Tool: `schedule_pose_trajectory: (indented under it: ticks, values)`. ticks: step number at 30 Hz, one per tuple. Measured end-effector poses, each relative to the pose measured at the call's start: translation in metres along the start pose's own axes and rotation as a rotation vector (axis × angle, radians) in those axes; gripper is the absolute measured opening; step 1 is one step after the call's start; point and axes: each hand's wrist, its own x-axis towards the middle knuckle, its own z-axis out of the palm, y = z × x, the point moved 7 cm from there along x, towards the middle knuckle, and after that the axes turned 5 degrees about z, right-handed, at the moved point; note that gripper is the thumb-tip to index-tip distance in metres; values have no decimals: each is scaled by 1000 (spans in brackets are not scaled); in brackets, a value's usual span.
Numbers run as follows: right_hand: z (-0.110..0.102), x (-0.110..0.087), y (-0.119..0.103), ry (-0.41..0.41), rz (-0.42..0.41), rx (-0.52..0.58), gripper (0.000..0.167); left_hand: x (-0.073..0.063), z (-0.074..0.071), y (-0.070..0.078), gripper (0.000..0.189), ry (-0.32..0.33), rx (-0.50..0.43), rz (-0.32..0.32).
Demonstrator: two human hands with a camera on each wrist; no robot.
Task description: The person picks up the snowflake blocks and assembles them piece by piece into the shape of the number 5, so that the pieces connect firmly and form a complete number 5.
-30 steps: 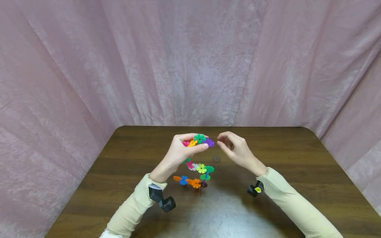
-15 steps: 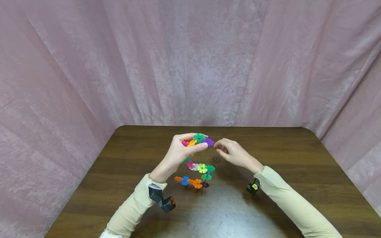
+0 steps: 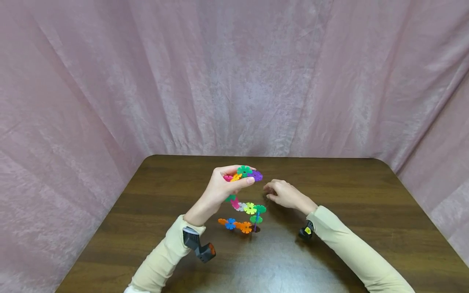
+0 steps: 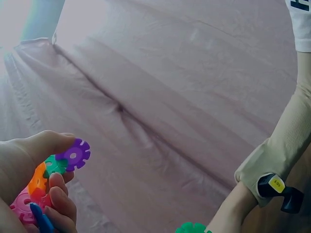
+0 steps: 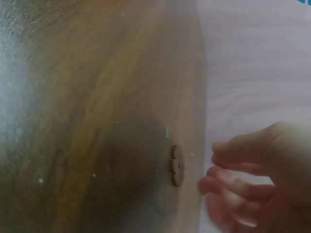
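My left hand (image 3: 220, 188) holds a chain of flower-shaped interlocking plastic discs above the table, thumb over its upper end. A purple disc (image 3: 256, 176) sticks out past the thumb, joined to a green disc (image 3: 244, 171); orange and pink ones lie in the palm. Below the hand the chain trails on in a loop, with a lime disc (image 3: 250, 208), a blue disc (image 3: 230, 223) and an orange disc (image 3: 246, 227). My right hand (image 3: 287, 194) has loosely bent fingers with nothing between them. Just beyond its fingertips a brown disc (image 5: 177, 166) lies on the wood, mostly hidden in the head view.
The brown wooden table (image 3: 176, 183) has rounded far corners. A pink velvet curtain (image 3: 234, 81) hangs behind and around it. Each wrist carries a black camera, such as the right wrist camera (image 3: 306, 231).
My right hand has come down and slightly left, away from beside the purple disc to the brown disc on the table. My left hand stays put; the hanging chain has swung slightly right.
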Motion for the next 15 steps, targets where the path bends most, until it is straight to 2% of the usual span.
schedule_pose_trajectory:
  ticks: [7, 10, 15]
  values:
    - [15, -2, 6, -75, 81, -97, 32, 0, 0, -2, 26, -20, -10, -2]
    - [16, -3, 6, -67, 71, -112, 34, 1, 1, -4, 24, -38, -15, -1]
    - [16, -4, 3, -42, 15, -134, 25, 0, 1, -5, 23, -55, -17, 6]
